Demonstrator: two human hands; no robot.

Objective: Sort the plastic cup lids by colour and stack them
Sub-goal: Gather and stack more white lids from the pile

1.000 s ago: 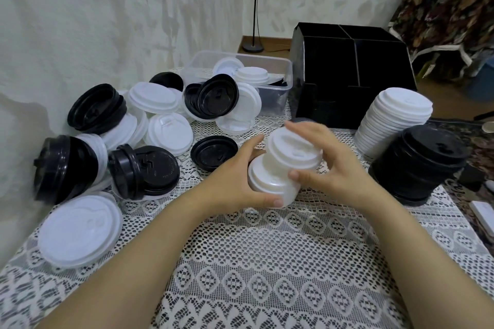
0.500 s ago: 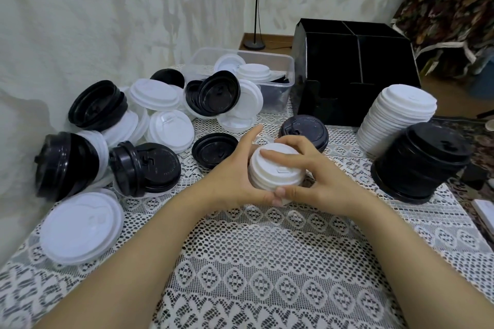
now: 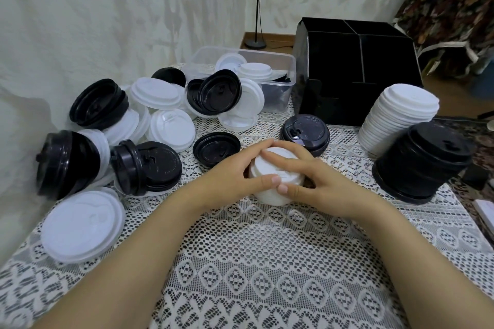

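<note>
Both hands are closed round a small stack of white lids (image 3: 270,177) that stands on the lace-covered desk (image 3: 267,262). The left hand (image 3: 230,181) wraps it from one side, its fingers (image 3: 256,145) curled over the far rim and its thumb lying across the near wall. The right hand (image 3: 318,184) meets it from the other side, fingers (image 3: 283,160) bent over the top lid, thumb tip just beside the left thumb.

Just beyond the fingertips sits a single black lid (image 3: 304,133). An upturned black lid (image 3: 216,148) lies near the left fingers, on their outer side. Farther out on that side a mixed heap of black and white lids (image 3: 128,136) spreads over the desk, with a large white lid (image 3: 83,224) at its near end.

Well apart from the right fingers stands a tall black stack (image 3: 422,165), and a leaning white stack (image 3: 398,117) rises just behind it. Far beyond the fingers are a clear tub (image 3: 280,83) holding lids and a black divided box (image 3: 355,80).
</note>
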